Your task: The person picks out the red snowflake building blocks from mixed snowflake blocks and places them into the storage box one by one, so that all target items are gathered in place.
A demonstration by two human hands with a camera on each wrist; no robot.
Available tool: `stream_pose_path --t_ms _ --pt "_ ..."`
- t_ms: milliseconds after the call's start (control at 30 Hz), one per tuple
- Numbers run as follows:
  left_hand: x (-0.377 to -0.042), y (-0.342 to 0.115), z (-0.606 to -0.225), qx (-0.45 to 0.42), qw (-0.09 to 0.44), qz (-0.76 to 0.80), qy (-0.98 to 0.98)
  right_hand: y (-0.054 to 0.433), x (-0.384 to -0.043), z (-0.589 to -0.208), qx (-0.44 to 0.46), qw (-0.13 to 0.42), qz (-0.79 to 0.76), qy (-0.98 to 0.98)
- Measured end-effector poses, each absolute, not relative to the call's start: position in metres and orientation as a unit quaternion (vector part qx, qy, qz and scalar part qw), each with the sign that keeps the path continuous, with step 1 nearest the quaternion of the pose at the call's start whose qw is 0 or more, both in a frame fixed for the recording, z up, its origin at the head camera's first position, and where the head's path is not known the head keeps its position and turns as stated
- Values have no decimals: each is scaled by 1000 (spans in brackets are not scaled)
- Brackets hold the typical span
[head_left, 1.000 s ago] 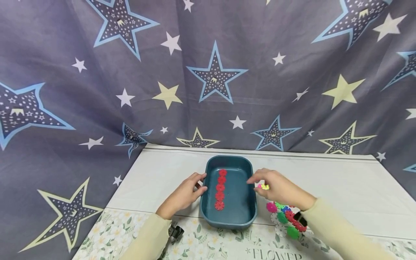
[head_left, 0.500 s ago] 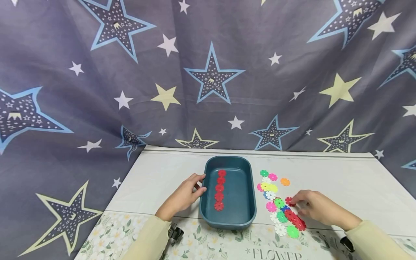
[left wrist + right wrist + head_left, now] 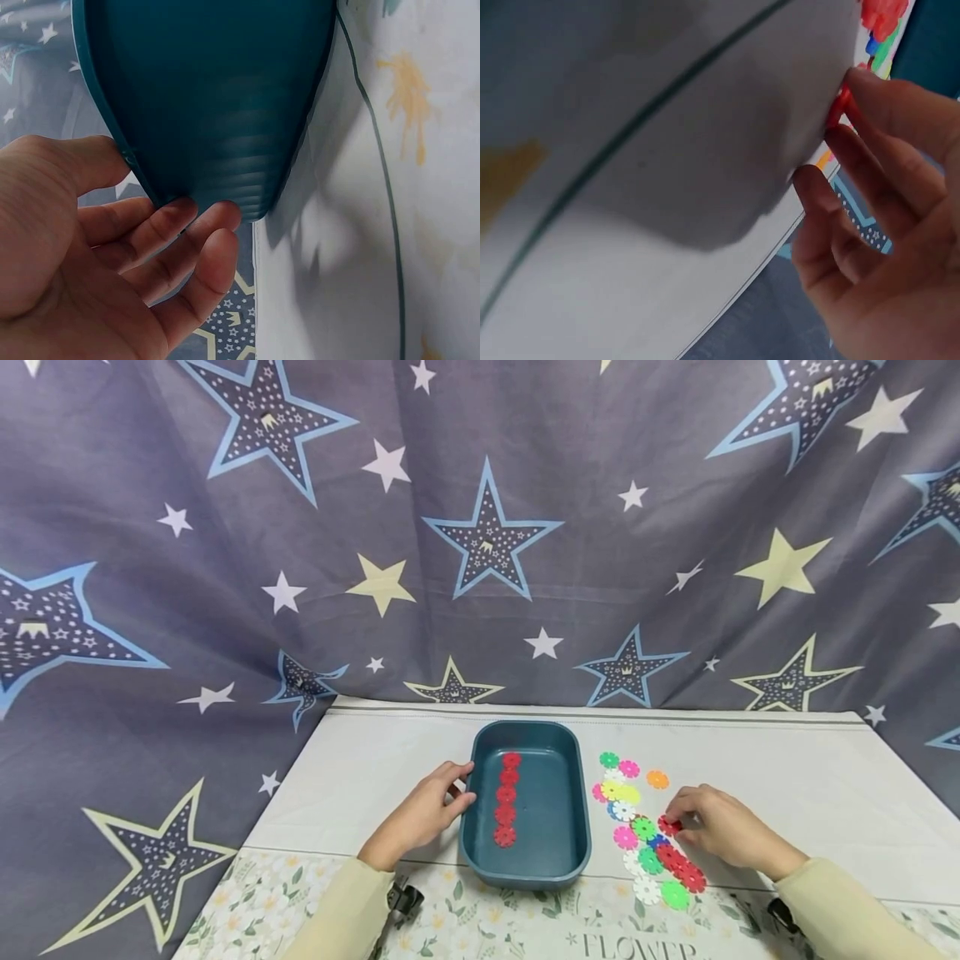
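A deep teal tray point(image 3: 558, 810) stands on the table, with several red notched plastic discs point(image 3: 506, 794) in a column along its left side. My left hand point(image 3: 426, 808) rests its thumb and fingertips against the tray's left outer side; in the left wrist view, the relaxed fingers point(image 3: 214, 266) meet the wall near its rim. To the right of the tray, my right hand point(image 3: 723, 827) pinches a red notched disc point(image 3: 669, 825) between thumb and fingers, low over the table. In the right wrist view that red disc point(image 3: 838, 109) shows between the fingertips.
Loose discs in green, pink, white, yellow, blue and red point(image 3: 643, 828) lie in a strip between the tray and my right hand. An orange disc point(image 3: 657, 779) lies apart behind. A star-patterned curtain point(image 3: 495, 610) hangs behind the table point(image 3: 405, 735).
My right hand has moved from the tray's right rim to the loose discs on the right, and now pinches a red one. The left hand stays at the tray.
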State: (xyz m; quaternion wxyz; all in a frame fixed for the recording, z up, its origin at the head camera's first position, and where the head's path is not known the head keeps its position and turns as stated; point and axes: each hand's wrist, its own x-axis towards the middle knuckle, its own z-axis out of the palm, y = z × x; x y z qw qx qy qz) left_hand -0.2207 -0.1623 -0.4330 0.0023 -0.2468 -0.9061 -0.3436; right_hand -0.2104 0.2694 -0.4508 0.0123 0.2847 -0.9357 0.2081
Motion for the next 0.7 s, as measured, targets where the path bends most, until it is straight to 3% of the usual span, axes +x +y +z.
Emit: stream_pose_path --t_ms 467,700 --pt "-221 -163 -435 -247 2 -344 -906 249 -209 -452 181 28 211 -960" --pt "-221 -162 -435 -248 5 -347 -904 250 -218 -446 179 61 220 -957"
